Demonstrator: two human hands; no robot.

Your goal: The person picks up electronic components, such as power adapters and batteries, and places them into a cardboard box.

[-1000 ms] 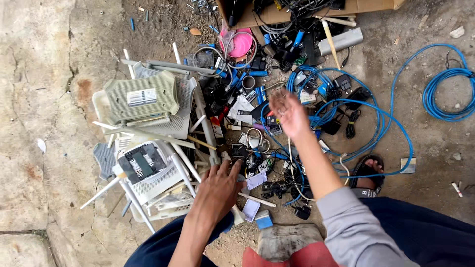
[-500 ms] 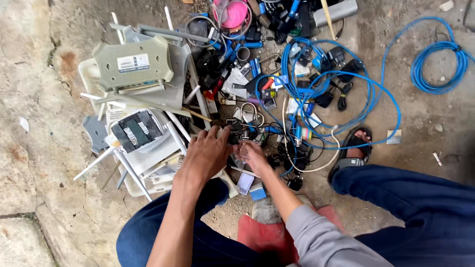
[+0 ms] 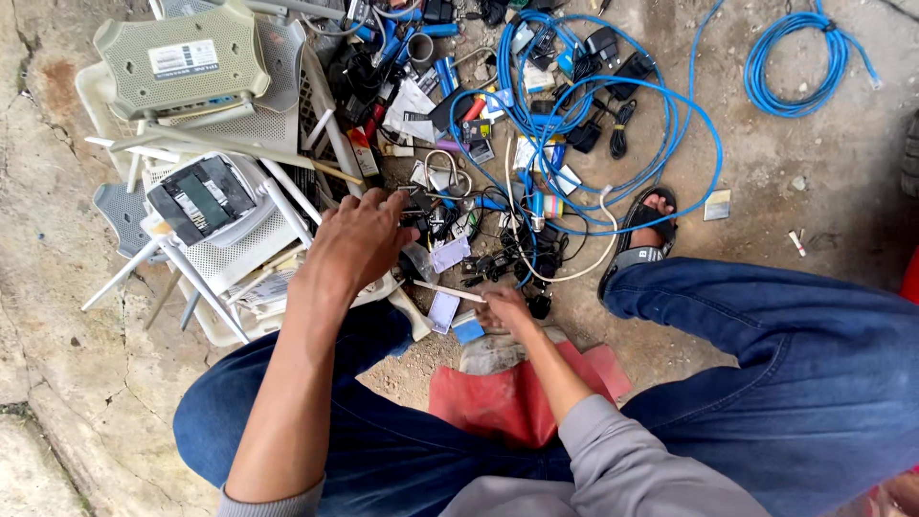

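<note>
The left hand [image 3: 359, 235] lies palm down on the heap with its fingers loosely spread, the tips touching small dark connectors [image 3: 436, 222] just beyond it. The right hand [image 3: 504, 308] sits nearer the body, fingers curled together and pinching one end of a thin white stick [image 3: 448, 291] (an antenna, by the look of it), which points toward the left hand and lies between the two. Just beside the right hand are a flat pale plastic piece [image 3: 443, 311] and a small blue block [image 3: 468, 330].

Judging from this, the step in hand is picking through the small parts: one piece is gripped, while the other hand feels among the rest. The next move calls for lifting the stick clear without snagging the tangled blue cable [image 3: 613, 115] farther out past the right hand.

Beyond the left hand, white router shells [image 3: 206, 206] with long antennas are stacked, a grey-green one [image 3: 182, 59] on top. A sandalled foot [image 3: 646, 230] rests outside the right hand.
</note>
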